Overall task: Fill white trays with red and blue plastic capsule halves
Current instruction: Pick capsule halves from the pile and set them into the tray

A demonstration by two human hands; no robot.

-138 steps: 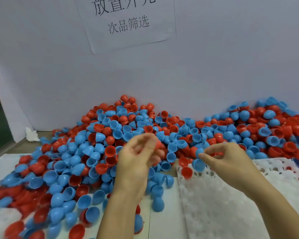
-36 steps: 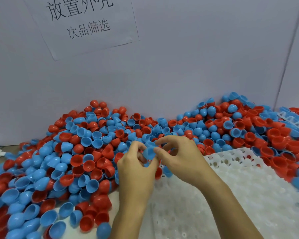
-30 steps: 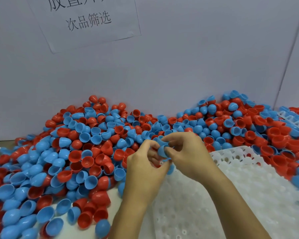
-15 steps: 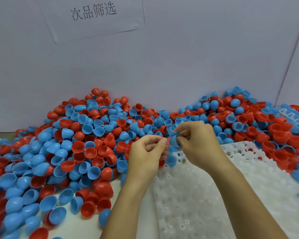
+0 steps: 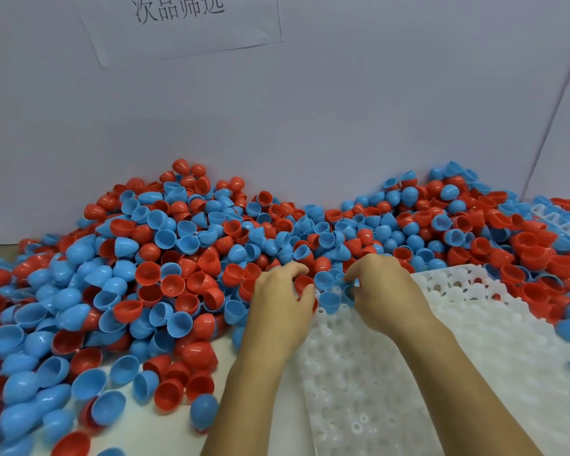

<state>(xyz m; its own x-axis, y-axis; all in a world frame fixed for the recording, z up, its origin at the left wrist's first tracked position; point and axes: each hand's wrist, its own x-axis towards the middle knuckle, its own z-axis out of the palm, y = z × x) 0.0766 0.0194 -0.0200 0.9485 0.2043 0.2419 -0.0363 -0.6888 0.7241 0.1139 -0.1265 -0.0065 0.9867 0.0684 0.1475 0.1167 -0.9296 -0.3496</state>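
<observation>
Head view: a white tray [image 5: 474, 357] is seen at lower right, its pockets almost all bare; only its far left corner holds anything. A heap of red and blue halves [image 5: 178, 258] is banked against the grey wall [image 5: 343, 110] and spills round the tray's far and left edges. Both hands are met at that corner. The left hand [image 5: 282, 301] is curled, and a red half [image 5: 302, 284] is pinched between its thumb and fingers, just above the tray edge. The right hand [image 5: 380, 291] is bent over the corner with its fingers tucked down beside a blue half [image 5: 328, 301] that sits cup-up at the tray corner; whether anything is gripped by it cannot be told, since the fingertips are hidden. A second tray [image 5: 560, 222], partly buried, is glimpsed at far right. A paper notice [image 5: 178, 24] is fixed to the wall.

The step in hand is judged to be the seating of halves in the corner pockets, with filling barely begun. It is best done if each half is turned rim-up before release, lowered straight into a pocket and pressed until level. The row should be worked outward from the corner, so that filled pockets are not knocked. Loose halves are best kept off the tray's edge, lest bare pockets be covered.
</observation>
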